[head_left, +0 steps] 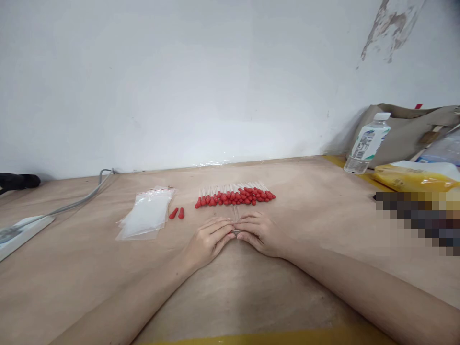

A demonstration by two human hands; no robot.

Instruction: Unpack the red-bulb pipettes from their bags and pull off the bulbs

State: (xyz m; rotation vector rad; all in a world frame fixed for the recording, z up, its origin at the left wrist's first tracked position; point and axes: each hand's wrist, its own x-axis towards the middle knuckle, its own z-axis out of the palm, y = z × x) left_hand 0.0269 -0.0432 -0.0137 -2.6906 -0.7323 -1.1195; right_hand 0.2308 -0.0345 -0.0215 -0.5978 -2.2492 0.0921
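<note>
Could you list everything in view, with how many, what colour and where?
Red-bulbed tubes: many, red and whitish, row beyond the hands
Clear tubing: count unclear, colourless, between row and hands
Loose bulbs: two, red, left of the row
Plastic bags: several, clear, left of the loose bulbs
Cable: one, grey, left
White object: one, left edge
Dark object: one, black, far left
Bottle: one, clear, right
Bag: one, grey-beige, behind bottle
Packet: one, yellow, right
Table: one, brown, beneath
Wall: one, white, behind
Left hand, right hand: one each, bare, centre
</note>
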